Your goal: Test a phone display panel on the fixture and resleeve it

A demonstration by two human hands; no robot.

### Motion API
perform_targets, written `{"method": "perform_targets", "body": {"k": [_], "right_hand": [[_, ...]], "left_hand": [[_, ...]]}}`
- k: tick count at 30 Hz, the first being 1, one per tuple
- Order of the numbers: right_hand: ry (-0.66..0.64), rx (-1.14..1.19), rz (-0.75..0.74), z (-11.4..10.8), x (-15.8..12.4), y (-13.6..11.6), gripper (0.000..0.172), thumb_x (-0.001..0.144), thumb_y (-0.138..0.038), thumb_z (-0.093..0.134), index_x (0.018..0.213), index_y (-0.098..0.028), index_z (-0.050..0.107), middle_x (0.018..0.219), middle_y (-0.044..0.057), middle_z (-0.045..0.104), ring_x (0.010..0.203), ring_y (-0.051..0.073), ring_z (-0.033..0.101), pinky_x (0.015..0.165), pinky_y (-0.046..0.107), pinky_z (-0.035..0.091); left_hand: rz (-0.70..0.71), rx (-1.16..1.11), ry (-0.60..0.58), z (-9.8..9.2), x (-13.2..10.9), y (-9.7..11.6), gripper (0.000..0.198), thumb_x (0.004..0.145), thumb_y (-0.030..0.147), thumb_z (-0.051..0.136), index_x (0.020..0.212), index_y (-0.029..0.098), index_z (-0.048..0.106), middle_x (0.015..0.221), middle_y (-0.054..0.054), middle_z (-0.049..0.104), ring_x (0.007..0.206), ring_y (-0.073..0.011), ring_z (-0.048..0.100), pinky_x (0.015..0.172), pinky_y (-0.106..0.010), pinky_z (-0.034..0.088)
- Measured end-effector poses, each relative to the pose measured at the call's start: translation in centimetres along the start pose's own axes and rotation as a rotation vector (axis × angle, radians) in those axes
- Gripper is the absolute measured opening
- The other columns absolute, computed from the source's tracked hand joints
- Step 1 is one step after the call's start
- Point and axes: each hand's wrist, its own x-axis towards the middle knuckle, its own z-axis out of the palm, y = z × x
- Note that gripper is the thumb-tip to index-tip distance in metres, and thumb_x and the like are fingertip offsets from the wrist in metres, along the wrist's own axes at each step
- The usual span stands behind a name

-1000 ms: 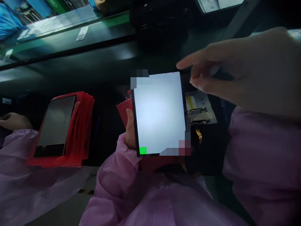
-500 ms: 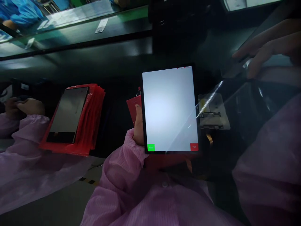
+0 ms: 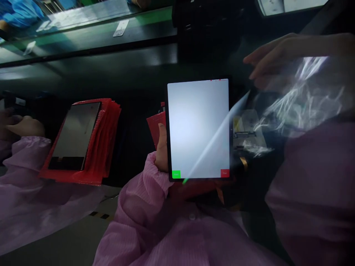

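Note:
A tablet with a lit white screen is held upright in front of me, a green button in its lower left corner and a red one in its lower right. My left hand grips its left edge, thumb showing and the other fingers hidden behind. To the upper right, my right hand is closed on a clear plastic film, though motion smears the fingertips. The film is crumpled and glossy below that hand, and one edge of it slants across the lower right of the screen. Red wrapping shows behind the tablet.
On the left lies a stack of red pouches with a dark tablet on top. A co-worker's hand in a pink sleeve is beyond it. A pale fixture sits right of my tablet; a conveyor runs across the back.
My right hand has moved left, and the film has gone from a taut sheet to a crumpled one. The tablet and my left hand have hardly moved.

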Motion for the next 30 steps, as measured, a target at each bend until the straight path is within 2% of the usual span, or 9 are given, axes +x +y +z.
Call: {"method": "perform_targets", "body": {"k": [4,8,10,12,14,16,19,26,30], "right_hand": [[0.126,-0.229,0.073,1.8,0.0,-2.7,0.038,0.075,-0.054,0.041,0.11,-0.044,0.048,0.133,-0.016,0.033,0.132,-0.003,0.036,0.118,0.029,0.04],[0.247,-0.294,0.183,2.5,-0.9,-3.4,0.061,0.078,-0.052,0.035,0.136,-0.047,0.016,0.141,-0.008,0.023,0.143,0.008,0.021,0.132,0.044,0.018],[0.144,-0.308,0.251,2.7,-1.2,-2.8,0.072,0.077,-0.062,0.026,0.141,-0.045,-0.002,0.136,-0.003,0.034,0.135,0.009,0.032,0.124,0.049,0.024],[-0.074,-0.269,0.266,3.1,-1.0,-1.9,0.085,0.071,-0.075,0.019,0.144,-0.039,-0.005,0.121,0.0,0.049,0.112,0.002,0.047,0.108,0.034,0.043],[-0.307,-0.17,0.196,3.7,-0.4,-1.1,0.095,0.065,-0.081,0.019,0.146,-0.031,0.01,0.108,0.0,0.057,0.083,-0.009,0.049,0.083,0.008,0.047],[-0.517,-0.013,0.099,4.2,0.4,-0.7,0.094,0.065,-0.082,0.022,0.14,-0.026,0.031,0.108,-0.001,0.058,0.069,-0.013,0.049,0.061,0.0,0.037],[-0.712,0.172,0.042,4.5,0.9,-1.1,0.081,0.066,-0.08,0.024,0.119,-0.024,0.05,0.109,-0.004,0.058,0.072,-0.01,0.057,0.06,0.001,0.045],[-0.567,0.188,0.107,2.2,-0.9,-3.7,0.073,0.07,-0.075,0.025,0.102,-0.015,0.051,0.097,-0.002,0.059,0.067,-0.011,0.054,0.057,0.0,0.044],[-0.399,-0.002,0.177,1.5,-2.4,-4.1,0.061,0.073,-0.065,0.032,0.086,-0.008,0.051,0.073,-0.001,0.057,0.046,-0.014,0.033,0.043,0.002,0.025]], "left_hand": [[0.013,0.043,0.038,-0.1,0.0,0.0,0.069,0.085,0.074,0.031,0.12,0.023,0.061,0.121,-0.007,0.058,0.108,-0.0271,0.058,0.091,-0.044,0.05],[0.122,-0.021,-0.017,-0.4,0.2,-0.3,0.08,0.079,0.083,0.023,0.112,0.024,0.066,0.111,-0.002,0.063,0.1,-0.0195,0.06,0.088,-0.032,0.051],[0.263,-0.109,0.02,-0.5,0.3,-0.4,0.082,0.076,0.086,0.022,0.112,0.026,0.065,0.099,0.002,0.065,0.084,-0.0127,0.061,0.081,-0.025,0.051],[0.367,-0.154,0.014,-0.6,0.3,-0.5,0.081,0.075,0.087,0.024,0.119,0.028,0.06,0.089,0.004,0.064,0.073,-0.0091,0.058,0.074,-0.022,0.05],[0.399,-0.132,0.002,-0.7,0.2,-0.4,0.085,0.075,0.087,0.024,0.128,0.028,0.055,0.095,0.002,0.063,0.078,-0.011,0.058,0.077,-0.024,0.05],[0.409,-0.084,0.027,-0.5,0.1,-0.3,0.087,0.076,0.087,0.021,0.133,0.028,0.051,0.112,-0.001,0.06,0.089,-0.0145,0.058,0.085,-0.028,0.049],[0.395,-0.038,0.137,-0.2,-0.1,-0.2,0.084,0.079,0.084,0.016,0.135,0.029,0.049,0.12,-0.002,0.057,0.091,-0.0146,0.058,0.088,-0.028,0.049],[0.215,0.215,0.086,-1.5,-0.2,0.4,0.08,0.085,0.075,0.014,0.111,0.021,0.066,0.11,-0.007,0.062,0.111,-0.0217,0.056,0.097,-0.035,0.046],[0.659,0.816,0.447,-4.0,-2.2,0.7,0.047,0.089,0.049,0.051,0.121,0.016,0.059,0.121,-0.01,0.057,0.115,-0.0192,0.054,0.103,-0.035,0.041]]}}
